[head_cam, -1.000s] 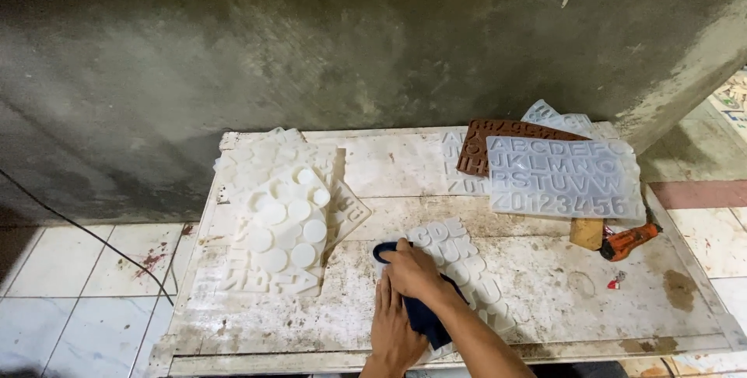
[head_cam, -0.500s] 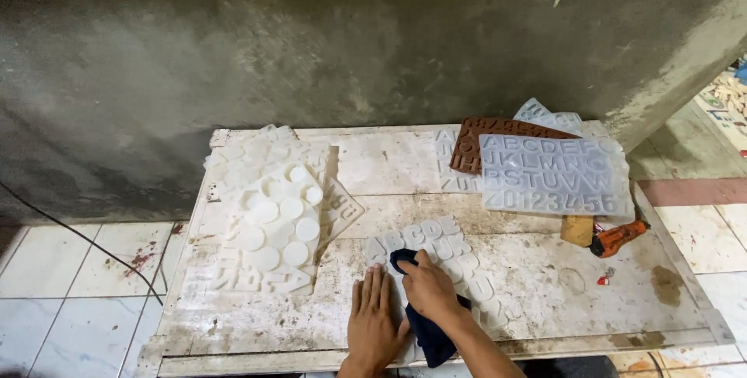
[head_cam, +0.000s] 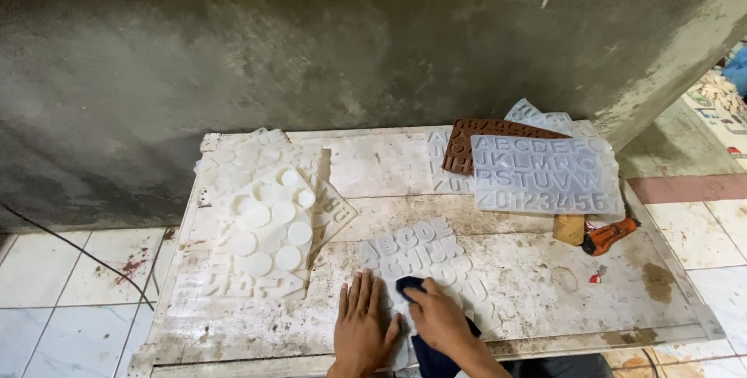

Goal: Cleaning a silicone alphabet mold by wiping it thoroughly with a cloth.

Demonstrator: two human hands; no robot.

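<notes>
A whitish letter mould (head_cam: 424, 257) lies flat near the front of a stained white table (head_cam: 366, 168). My left hand (head_cam: 362, 327) rests flat, fingers spread, on the mould's near left corner. My right hand (head_cam: 440, 323) presses a dark blue cloth (head_cam: 424, 351) onto the mould just to the right of it. The cloth trails off the table's front edge under my wrist.
A stack of white moulds with round discs (head_cam: 268, 222) sits on the left of the table. At the back right lie a translucent letter mould (head_cam: 545, 174), a brown mould (head_cam: 467, 141) beneath it, and an orange tool (head_cam: 611, 236). A grey concrete wall stands behind; tiled floor surrounds the table.
My left hand has come out from under my right and now lies flat on the mould's left corner. My right hand and the cloth have shifted toward me. The view has also shifted.
</notes>
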